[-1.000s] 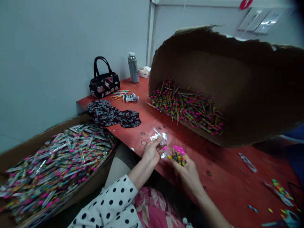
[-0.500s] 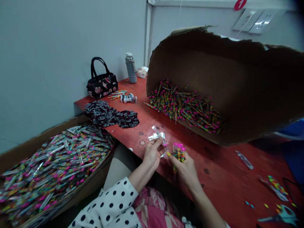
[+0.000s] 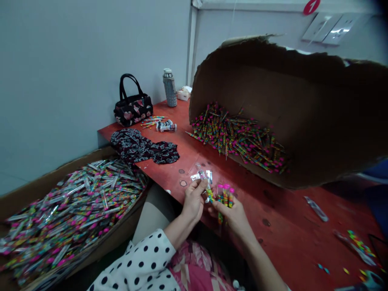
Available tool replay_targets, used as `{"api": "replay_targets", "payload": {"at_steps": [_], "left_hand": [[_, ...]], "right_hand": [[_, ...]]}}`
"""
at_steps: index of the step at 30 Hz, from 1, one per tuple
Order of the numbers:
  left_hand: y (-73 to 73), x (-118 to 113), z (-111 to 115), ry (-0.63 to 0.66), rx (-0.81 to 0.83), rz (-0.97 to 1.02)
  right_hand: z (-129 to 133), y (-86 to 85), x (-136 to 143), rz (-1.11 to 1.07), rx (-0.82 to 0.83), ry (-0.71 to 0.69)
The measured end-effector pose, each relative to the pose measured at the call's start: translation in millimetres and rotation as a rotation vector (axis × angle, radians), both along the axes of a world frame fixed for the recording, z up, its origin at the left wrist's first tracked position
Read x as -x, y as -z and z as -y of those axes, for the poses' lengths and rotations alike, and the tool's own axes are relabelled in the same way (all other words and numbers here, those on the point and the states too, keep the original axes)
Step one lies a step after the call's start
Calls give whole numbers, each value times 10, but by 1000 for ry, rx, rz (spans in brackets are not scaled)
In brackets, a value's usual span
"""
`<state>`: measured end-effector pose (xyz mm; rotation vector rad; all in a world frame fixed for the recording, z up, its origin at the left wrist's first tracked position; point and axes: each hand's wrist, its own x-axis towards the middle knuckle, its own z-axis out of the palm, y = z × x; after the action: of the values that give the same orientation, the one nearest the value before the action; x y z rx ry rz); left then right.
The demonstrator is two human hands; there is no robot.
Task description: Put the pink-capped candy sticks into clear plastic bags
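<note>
My left hand (image 3: 194, 202) pinches a clear plastic sleeve (image 3: 201, 173) over the red table's front edge. A yellow and green pencil-like stick (image 3: 209, 194) lies between my two hands, its upper part at the sleeve. My right hand (image 3: 235, 214) is closed round several colourful sticks with pink caps (image 3: 225, 195), and its thumb and finger touch the lower end of the single stick. Silvery wrappers (image 3: 209, 175) lie on the table just beyond my left fingers.
A big cardboard box (image 3: 291, 97) on its side holds many sticks. Another box (image 3: 91, 258) at lower left holds wrapped ones. Also on the red table (image 3: 248, 194) are a floral bag (image 3: 133, 110), a flask (image 3: 170, 89), dark cloth (image 3: 142, 147) and scissors (image 3: 368, 281).
The single stick has come up against the sleeve in my left hand, and more of it shows between my hands. The view has shifted slightly.
</note>
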<state>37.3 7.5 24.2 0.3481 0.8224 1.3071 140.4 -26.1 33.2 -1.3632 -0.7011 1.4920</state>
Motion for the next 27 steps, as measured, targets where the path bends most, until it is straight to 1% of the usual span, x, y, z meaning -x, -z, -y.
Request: {"api": "replay_targets", "payload": {"at_steps": [2, 5, 7, 11, 16, 20, 24, 26, 27], "left_hand": [[5, 17, 11, 13, 15, -13], [37, -5, 65, 93, 17, -50], [57, -26, 92, 99, 6, -59], [63, -12, 89, 89, -3, -71], [34, 124, 59, -22, 4, -103], [15, 191, 70, -49, 2, -113], [1, 196, 79, -90, -31, -88], [-23, 298, 54, -145, -35, -74], [-42, 402, 30, -185, -36, -71]], "right_hand": [[34, 40, 31, -9, 10, 20], [15, 58, 47, 21, -48, 52], [-26, 57, 46, 36, -73, 59], [-82, 63, 58, 40, -88, 24], [-120, 51, 133, -15, -83, -14], [-177, 37, 219, -62, -116, -55], [-168, 48, 281, -39, -135, -78], [-139, 52, 282, -31, -102, -131], [-127, 52, 267, -30, -82, -145]]}}
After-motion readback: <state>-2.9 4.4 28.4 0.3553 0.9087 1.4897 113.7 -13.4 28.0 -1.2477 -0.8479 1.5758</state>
